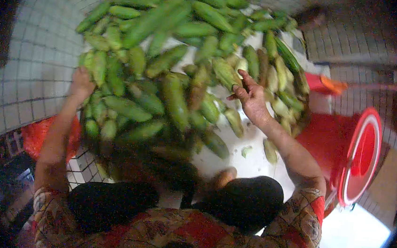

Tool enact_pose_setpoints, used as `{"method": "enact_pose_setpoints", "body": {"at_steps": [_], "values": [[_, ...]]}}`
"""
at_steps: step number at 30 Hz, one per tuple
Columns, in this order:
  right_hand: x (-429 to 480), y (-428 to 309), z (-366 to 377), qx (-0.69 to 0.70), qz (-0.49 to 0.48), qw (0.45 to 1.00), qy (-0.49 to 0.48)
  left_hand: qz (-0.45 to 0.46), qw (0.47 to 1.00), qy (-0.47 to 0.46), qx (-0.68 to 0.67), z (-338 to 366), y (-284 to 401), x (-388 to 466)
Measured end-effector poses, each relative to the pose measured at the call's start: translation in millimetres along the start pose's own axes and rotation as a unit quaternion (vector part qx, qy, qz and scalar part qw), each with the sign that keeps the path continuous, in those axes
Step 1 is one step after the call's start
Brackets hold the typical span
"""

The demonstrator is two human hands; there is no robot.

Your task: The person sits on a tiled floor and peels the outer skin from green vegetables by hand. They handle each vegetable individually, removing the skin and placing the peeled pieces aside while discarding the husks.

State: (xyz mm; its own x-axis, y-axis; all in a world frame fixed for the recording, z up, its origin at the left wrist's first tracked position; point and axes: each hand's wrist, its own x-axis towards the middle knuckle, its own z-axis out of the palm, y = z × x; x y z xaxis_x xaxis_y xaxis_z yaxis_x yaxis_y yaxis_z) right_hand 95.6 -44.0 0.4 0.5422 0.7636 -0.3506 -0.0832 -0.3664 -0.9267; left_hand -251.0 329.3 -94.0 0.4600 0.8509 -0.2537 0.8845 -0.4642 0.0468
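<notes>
A wide heap of cucumbers (176, 97) lies on a white surface (252, 160) before me. They range from deep green to yellowish, and the paler ones gather at the right. My left hand (82, 83) is curled at the heap's left edge, against the green cucumbers there; its fingers are blurred, and what they hold is hidden. My right hand (252, 98) reaches over the right half, fingertips at the near end of a yellow-green cucumber (226, 73). Whether it grips that cucumber is unclear. Below it lies a small pale cucumber (234, 123).
To my right stands a red plastic bucket-like container (327, 146) with a white ring on its rim. Beyond it is a red and orange object (324, 83). A red plastic bag (52, 137) sits left, near black wire mesh (86, 167). Tiled surfaces (48, 54) surround the heap.
</notes>
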Motion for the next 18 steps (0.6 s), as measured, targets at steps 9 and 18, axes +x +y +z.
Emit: {"method": "enact_pose_setpoints", "body": {"at_steps": [9, 18], "values": [[-81, 121, -61, -0.342, -0.061, 0.900, 0.264, 0.335, 0.938, 0.087, -0.005, -86, 160, -65], [-43, 168, -58, -0.472, 0.062, 0.827, 0.299, 0.523, 0.849, 0.018, -0.074, -49, 339, -151]]}}
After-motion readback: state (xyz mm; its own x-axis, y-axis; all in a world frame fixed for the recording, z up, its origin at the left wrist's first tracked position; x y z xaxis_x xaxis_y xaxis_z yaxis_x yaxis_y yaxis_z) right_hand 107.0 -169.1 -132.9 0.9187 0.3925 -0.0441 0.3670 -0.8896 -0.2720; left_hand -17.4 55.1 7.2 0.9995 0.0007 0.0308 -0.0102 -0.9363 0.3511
